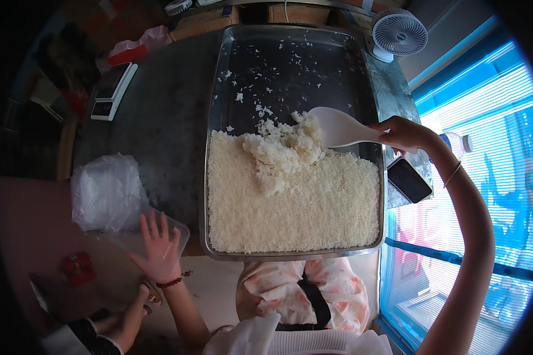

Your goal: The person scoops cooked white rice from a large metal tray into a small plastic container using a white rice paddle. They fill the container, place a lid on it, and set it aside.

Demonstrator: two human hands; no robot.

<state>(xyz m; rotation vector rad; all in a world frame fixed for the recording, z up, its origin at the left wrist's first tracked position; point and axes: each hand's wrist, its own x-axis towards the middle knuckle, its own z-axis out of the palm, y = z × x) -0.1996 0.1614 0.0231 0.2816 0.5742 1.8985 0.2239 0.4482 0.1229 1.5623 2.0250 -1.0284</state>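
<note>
My right hand [397,133] is shut on the handle of a white rice paddle [342,128] at the tray's right rim. The paddle's blade rests against a loose heap of cooked rice [288,151]. Below that heap, a flat, even layer of rice [293,213] fills the near part of a deep metal tray [295,256]. Scattered grains lie over the tray's far part. To the left, my left hand [160,253] has its fingers spread, palm showing, with nothing seen in it. It overlaps a clear plastic sheet or lid [182,230] beside a bundle of clear plastic bags [109,191].
A kitchen scale [126,88] stands on the table's [173,111] far left. A small fan [399,33] is at the back right. A phone [410,179] and a bottle [466,143] are right of the tray. Another person's leg [131,321] shows at lower left.
</note>
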